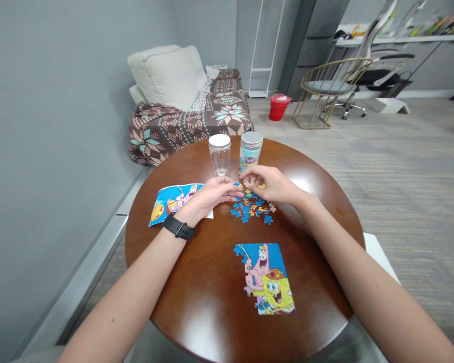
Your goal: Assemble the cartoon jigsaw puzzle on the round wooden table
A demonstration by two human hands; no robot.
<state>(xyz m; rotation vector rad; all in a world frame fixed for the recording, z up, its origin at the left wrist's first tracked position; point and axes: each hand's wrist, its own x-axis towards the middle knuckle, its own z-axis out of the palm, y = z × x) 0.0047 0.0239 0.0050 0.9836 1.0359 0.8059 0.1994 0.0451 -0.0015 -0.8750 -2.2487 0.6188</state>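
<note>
Loose jigsaw puzzle pieces (245,207) lie in a heap on the round brown table (196,282). At the heap's left edge is my left hand (221,190), open, fingers stretched toward the pieces; a black watch is on that wrist. My right hand (268,182) hovers over the back of the heap with its fingers curled together; what is between them, if anything, is too small to make out. Nearer me lies a partly joined cartoon puzzle (268,282) with a ragged left edge. A printed picture sheet (164,201) lies partly under my left forearm.
Behind the heap stand a clear jar (221,157) with a white lid and a printed jar (250,151) with a silvery lid. Beyond the table are a sofa (189,121) with a patterned cover, a red bin (278,107) and a gold-framed chair (327,88).
</note>
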